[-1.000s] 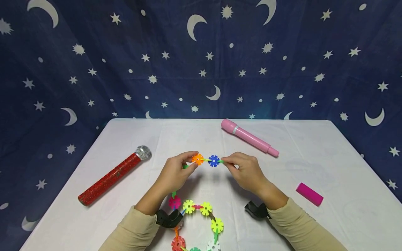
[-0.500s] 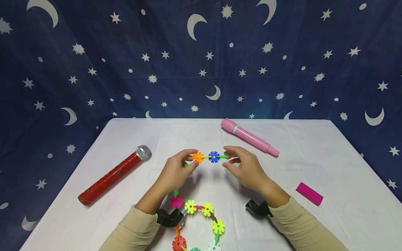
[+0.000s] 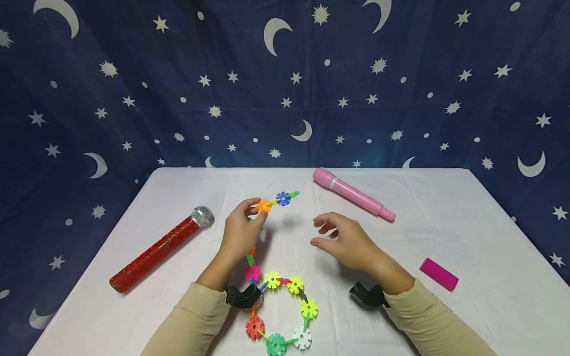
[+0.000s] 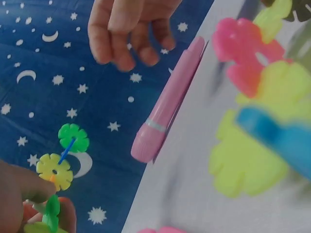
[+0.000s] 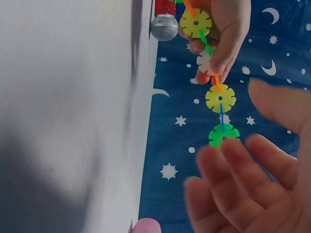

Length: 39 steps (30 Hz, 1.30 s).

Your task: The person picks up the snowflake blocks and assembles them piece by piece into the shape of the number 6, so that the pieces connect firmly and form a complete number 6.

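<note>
My left hand [image 3: 240, 230] pinches a chain of notched plastic discs by the orange disc [image 3: 264, 205] and lifts that end above the table. Past its fingertips extend a blue disc [image 3: 283, 199] and, edge-on, a green disc [image 3: 294, 194]. The right wrist view shows this green disc [image 5: 221, 132] face-on after a yellow one [image 5: 220, 98]. From my left hand the chain runs down to a loop of colourful discs [image 3: 276, 344] near the front, partly hidden by the left wrist camera. My right hand [image 3: 349, 242] hovers apart from the chain, fingers loosely bent, holding nothing.
On the white table [image 3: 378, 316], a red glittery microphone [image 3: 156, 252] lies at left and a pink microphone [image 3: 354, 194] at the back. A magenta cylinder [image 3: 439, 274] lies at right. Behind hangs a dark blue cloth [image 3: 249, 113] with moons and stars.
My right hand has let go of the chain's green end disc. My left hand has moved away and leftward with the chain, and the loop has slid slightly away from the front edge.
</note>
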Motion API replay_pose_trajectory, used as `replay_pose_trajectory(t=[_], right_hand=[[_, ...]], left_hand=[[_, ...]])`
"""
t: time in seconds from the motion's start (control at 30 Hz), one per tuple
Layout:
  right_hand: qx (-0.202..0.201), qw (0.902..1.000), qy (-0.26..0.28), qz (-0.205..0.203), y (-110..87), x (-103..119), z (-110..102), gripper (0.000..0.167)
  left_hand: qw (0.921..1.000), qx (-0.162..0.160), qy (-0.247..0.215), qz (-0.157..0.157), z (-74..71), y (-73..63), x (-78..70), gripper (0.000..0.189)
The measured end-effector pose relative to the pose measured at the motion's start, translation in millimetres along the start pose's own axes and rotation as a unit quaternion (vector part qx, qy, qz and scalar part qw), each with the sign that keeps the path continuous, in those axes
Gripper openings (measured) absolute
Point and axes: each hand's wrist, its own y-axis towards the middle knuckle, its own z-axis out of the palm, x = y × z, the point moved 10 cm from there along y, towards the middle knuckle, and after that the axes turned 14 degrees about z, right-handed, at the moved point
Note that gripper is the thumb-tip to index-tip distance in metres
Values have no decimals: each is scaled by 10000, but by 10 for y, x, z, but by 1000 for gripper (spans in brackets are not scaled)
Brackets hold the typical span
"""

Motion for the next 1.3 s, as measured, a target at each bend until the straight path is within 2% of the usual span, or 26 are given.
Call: replay_pose_trajectory(t=[0.13, 0.27, 0.37, 0.43, 0.5, 0.6, 0.67, 0.77, 0.9, 1.0, 1.1, 1.2, 1.3], right_hand=[[823, 9965, -173, 17, -43, 5, 184, 42], [1777, 9834, -364, 39, -118, -8, 409, 51], [2307, 9717, -486, 126, -169, -35, 550, 50], [2444, 9678, -571, 220, -179, -59, 602, 44], [2434, 9673, -645, 293, -172, -76, 614, 36], [2336, 9691, -732, 318, -153, -98, 599, 25], [2275, 9708, -731, 236, -147, -93, 587, 20], [2141, 9742, -714, 84, -139, -86, 568, 16], [1994, 9774, -706, 18, -129, -83, 548, 15], [1947, 9780, -755, -5, -127, -81, 541, 13], [1892, 9784, -833, -58, -128, -78, 532, 13], [1823, 9790, -904, -126, -131, -76, 519, 16], [1755, 9797, -957, -175, -133, -74, 505, 17]], left_hand=[[9991, -378, -30, -188, -85, 57, 76, 42], [9973, -662, -62, -307, -134, 80, 112, 42], [9975, -611, -122, -341, -119, 78, 131, 43], [9984, -433, -179, -313, -80, 78, 145, 44], [9994, -104, -242, -225, -15, 81, 150, 48], [9977, 576, -343, -59, 118, 84, 169, 52], [9933, 1056, -465, 17, 213, 78, 191, 53], [9855, 1576, -634, 11, 327, 69, 236, 52], [9782, 2055, -288, 99, 431, 79, 253, 51], [9685, 2470, 106, 290, 517, 85, 242, 49], [9592, 2788, 235, 401, 592, 85, 234, 47], [9535, 2965, 252, 471, 649, 94, 226, 44], [9515, 3018, 262, 540, 697, 126, 209, 44]])
